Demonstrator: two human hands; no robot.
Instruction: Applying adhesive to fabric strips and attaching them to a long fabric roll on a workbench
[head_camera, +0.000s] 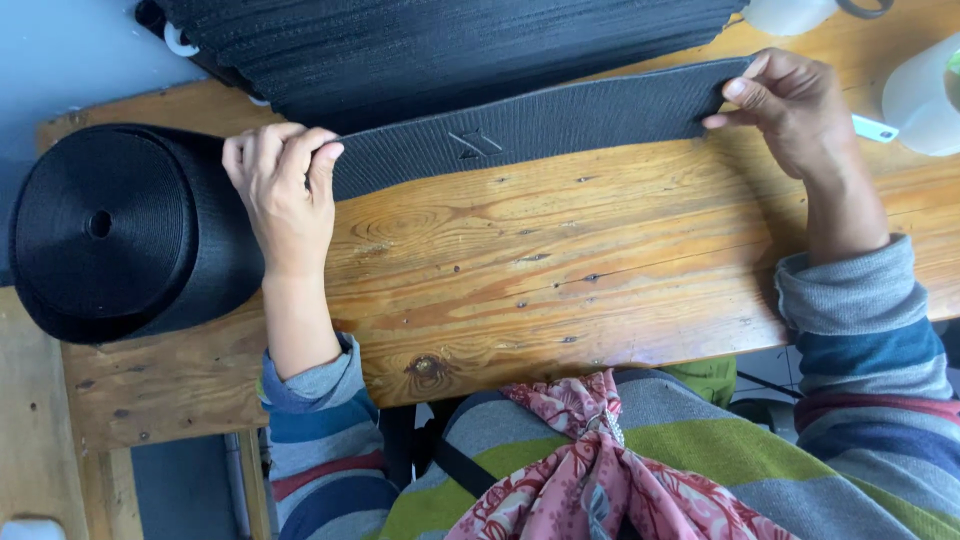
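Note:
A wide black webbing strap lies stretched flat across the wooden table. My left hand grips its left part, close to the big black roll of webbing it comes from. The strap's right end is pinched between the thumb and fingers of my right hand. A small stitched or marked sign shows near the strap's middle.
A thick stack of folded black webbing lies beyond the strap at the table's far side. White plastic containers stand at the far right corner. My striped sleeves and a red patterned cloth are at the near edge.

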